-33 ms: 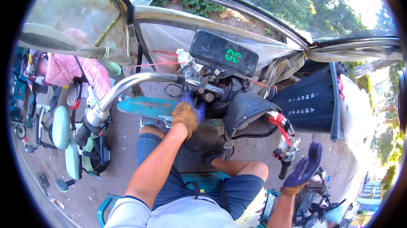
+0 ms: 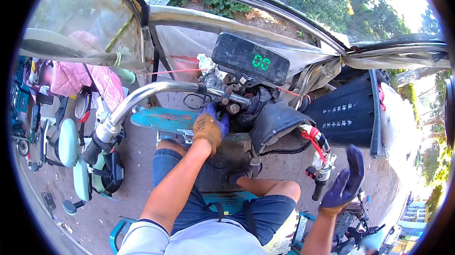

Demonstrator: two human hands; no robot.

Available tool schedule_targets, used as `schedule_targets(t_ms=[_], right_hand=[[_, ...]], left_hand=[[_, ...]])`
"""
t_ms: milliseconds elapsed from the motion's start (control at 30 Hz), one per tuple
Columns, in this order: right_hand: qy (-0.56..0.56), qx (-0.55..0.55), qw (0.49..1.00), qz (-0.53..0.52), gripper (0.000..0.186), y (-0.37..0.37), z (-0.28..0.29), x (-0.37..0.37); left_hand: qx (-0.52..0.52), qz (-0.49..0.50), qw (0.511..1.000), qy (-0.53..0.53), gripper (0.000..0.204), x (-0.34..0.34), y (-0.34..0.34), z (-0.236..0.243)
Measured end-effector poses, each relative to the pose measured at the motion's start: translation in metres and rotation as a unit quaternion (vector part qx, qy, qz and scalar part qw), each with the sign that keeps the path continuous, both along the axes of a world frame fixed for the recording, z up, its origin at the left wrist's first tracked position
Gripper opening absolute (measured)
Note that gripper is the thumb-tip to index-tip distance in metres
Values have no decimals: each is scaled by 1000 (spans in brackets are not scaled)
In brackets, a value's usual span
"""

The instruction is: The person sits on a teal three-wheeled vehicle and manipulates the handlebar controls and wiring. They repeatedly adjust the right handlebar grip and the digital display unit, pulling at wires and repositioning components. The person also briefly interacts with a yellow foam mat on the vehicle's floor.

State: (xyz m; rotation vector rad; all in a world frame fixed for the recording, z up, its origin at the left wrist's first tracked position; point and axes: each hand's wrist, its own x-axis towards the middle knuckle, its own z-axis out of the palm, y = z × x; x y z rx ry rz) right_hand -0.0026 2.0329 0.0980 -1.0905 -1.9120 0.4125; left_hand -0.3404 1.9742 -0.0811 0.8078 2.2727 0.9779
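Observation:
My left hand (image 2: 210,127), in an orange and purple glove, reaches below the steering stem (image 2: 233,108) of a covered vehicle, beside a scuffed teal panel (image 2: 161,118). Its fingers are curled; what they grip is hidden. My right hand (image 2: 345,179), in a purple glove, is raised open beside the right handlebar grip (image 2: 318,186), holding nothing. A black display (image 2: 251,59) with green digits sits atop the curved chrome handlebar (image 2: 161,89). A padded dark grey cover (image 2: 279,134) hangs near the bar's right side, where red cord is tied.
Scooters with mint seats (image 2: 68,142) and a pink quilted cover (image 2: 85,77) stand at the left. A black bin (image 2: 341,113) is at the right. Parked bikes (image 2: 355,226) show at lower right. Chrome canopy bars (image 2: 284,4) and clear plastic sheeting (image 2: 180,46) enclose the front.
My right hand has risen a little and turned more upright beside the right grip. My left hand stays at the same spot below the stem, with only a very slight shift.

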Motion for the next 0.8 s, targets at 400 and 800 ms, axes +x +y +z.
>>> schedule_targets(t_ms=[400, 800], right_hand=[[-504, 53, 800, 322, 56, 86, -30, -200], [-506, -46, 837, 204, 29, 87, -36, -221]], left_hand=[[122, 86, 984, 99, 38, 9, 7, -10], [85, 16, 987, 137, 28, 3, 6, -15]])
